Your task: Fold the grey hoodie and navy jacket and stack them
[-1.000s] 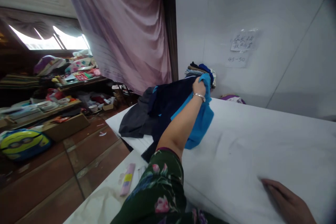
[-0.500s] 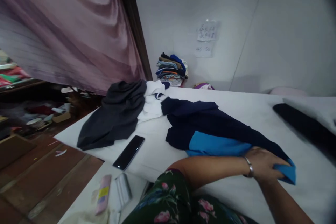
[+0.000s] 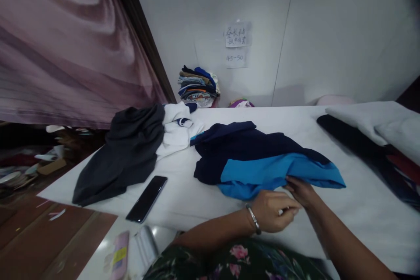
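A navy and bright blue garment [image 3: 262,162] lies crumpled on the white table [image 3: 361,210] in front of me. My right hand [image 3: 301,190] pinches its near blue hem. My left hand [image 3: 274,211], with a metal bracelet on the wrist, is just beside it, fingers curled together around something small that I cannot make out. The two hands touch at the garment's near edge.
A dark grey garment [image 3: 124,153] and a white one [image 3: 179,129] lie at the table's left end, with a black phone [image 3: 147,198] near the edge. Folded clothes [image 3: 197,85] are stacked by the wall. Pale and black cloth [image 3: 367,122] lies at right. A mauve curtain [image 3: 65,52] hangs left.
My left hand pulled the navy and blue garment from the far pile across to the table in front of me. My right hand has come onto its hem, and my view swung right.
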`<state>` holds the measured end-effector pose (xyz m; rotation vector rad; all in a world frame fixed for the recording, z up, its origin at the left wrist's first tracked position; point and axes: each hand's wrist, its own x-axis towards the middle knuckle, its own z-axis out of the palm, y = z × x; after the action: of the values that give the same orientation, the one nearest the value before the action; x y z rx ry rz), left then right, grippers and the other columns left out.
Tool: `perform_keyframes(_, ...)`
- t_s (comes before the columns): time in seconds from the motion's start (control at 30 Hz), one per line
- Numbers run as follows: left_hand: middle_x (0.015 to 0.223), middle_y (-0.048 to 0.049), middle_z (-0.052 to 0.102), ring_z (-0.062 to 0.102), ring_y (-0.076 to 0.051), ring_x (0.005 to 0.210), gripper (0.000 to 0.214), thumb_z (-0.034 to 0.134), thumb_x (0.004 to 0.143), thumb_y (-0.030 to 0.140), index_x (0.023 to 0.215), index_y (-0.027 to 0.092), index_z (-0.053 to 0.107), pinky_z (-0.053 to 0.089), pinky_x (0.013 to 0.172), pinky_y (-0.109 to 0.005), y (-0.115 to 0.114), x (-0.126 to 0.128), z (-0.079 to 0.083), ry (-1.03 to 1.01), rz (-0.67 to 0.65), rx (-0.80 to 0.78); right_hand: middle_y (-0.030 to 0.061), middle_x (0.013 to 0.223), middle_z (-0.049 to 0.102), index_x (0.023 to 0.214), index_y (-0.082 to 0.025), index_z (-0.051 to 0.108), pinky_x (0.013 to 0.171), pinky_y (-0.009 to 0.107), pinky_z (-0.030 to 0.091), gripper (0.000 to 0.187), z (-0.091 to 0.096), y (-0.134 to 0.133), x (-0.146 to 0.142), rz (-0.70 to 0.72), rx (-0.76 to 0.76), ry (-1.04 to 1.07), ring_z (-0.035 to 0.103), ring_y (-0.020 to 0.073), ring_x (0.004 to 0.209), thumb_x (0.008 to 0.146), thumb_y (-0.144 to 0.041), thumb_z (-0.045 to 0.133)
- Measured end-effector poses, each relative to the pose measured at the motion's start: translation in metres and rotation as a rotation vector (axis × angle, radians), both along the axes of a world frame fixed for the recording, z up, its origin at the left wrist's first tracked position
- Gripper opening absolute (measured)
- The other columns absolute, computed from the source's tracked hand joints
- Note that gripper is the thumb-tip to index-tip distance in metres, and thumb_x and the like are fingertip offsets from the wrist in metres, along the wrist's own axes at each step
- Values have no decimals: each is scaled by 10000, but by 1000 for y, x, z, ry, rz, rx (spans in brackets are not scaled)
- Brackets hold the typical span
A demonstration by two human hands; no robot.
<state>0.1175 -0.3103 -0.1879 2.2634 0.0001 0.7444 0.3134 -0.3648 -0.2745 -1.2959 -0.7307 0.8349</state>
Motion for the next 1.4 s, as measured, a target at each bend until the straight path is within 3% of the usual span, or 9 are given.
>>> perform_keyframes(0.13, 1215, -26, 652, 614, -195, 1105, 357, 520, 843, 288, 1189, 295, 606, 514, 969, -344, -6, -8, -10, -5, 44, -19, -72, 505, 458, 829, -235, 615, 361, 212, 329, 229, 41, 6, -27, 50, 106, 279, 382, 85, 389, 706, -373, 750)
perform_keyframes(0.27, 1399, -123, 487, 475, -262, 1278, 617, 598, 801, 291, 1388, 219, 424, 439, 1052, -445, 10, -14, -4, -78, 309, 101, 26, 964, 665, 1150, -309, 588, 493, 225, 462, 420, 87, 2, -49, 144, 209, 314, 616, 160, 743, 751, -391, 689)
perform_keyframes(0.43, 1346, -152, 508, 448, -289, 1279, 618, 600, 825, 347, 1389, 188, 404, 380, 1062, -472, 43, -32, 10, -148, 738, 298, 76, 1326, 556, 1290, -319, 531, 725, 340, 525, 533, 120, 13, -78, 308, 267, 259, 600, 235, 1051, 780, -409, 655)
perform_keyframes(0.57, 1355, -144, 512, 420, -300, 1297, 509, 583, 831, 325, 1308, 173, 489, 328, 1080, -457, 79, -43, 19, -31, 909, 314, 77, 1469, 418, 1333, -333, 510, 769, 365, 518, 572, 124, 35, -100, 480, 280, 194, 563, 278, 1160, 783, -373, 663)
perform_keyframes(0.7, 1027, -50, 682, 602, -204, 1026, 195, 487, 866, 204, 990, 223, 637, 437, 949, -322, 115, -50, 32, 77, 933, 118, 78, 1412, 493, 1312, -336, 533, 801, 379, 516, 586, 106, 49, -111, 512, 205, 59, 549, 269, 1185, 753, -356, 708)
perform_keyframes(0.9, 817, 17, 675, 616, -155, 784, 122, 509, 831, 206, 844, 238, 627, 466, 730, -236, 136, -59, 53, 14, 1005, -117, 85, 864, 716, 947, -181, 685, 655, 333, 525, 394, 60, 37, -88, 173, -61, -84, 660, 201, 758, 693, -481, 711)
perform_keyframes(0.97, 767, 31, 658, 602, -145, 737, 106, 514, 825, 218, 825, 236, 618, 452, 675, -223, 136, -60, 59, -14, 1010, -174, 96, 925, 694, 979, -174, 648, 581, 306, 519, 482, 56, 35, -71, -26, -121, -101, 644, 199, 748, 638, -505, 728)
perform_keyframes(1.13, 688, 54, 610, 567, -127, 684, 55, 554, 799, 249, 771, 225, 595, 434, 647, -211, 131, -57, 81, -185, 917, -186, 104, 1359, 494, 1292, -285, 453, 501, 267, 515, 795, 76, 58, -42, -183, -129, -145, 639, 218, 873, 584, -434, 783)
perform_keyframes(1.4, 732, 31, 635, 584, -137, 714, 42, 558, 791, 221, 776, 219, 597, 442, 690, -230, 140, -67, 131, -286, 913, 128, 36, 741, 673, 772, -189, 595, 459, 259, 477, 201, 127, 103, -25, -57, -44, -105, 657, 183, 605, 716, -338, 718)
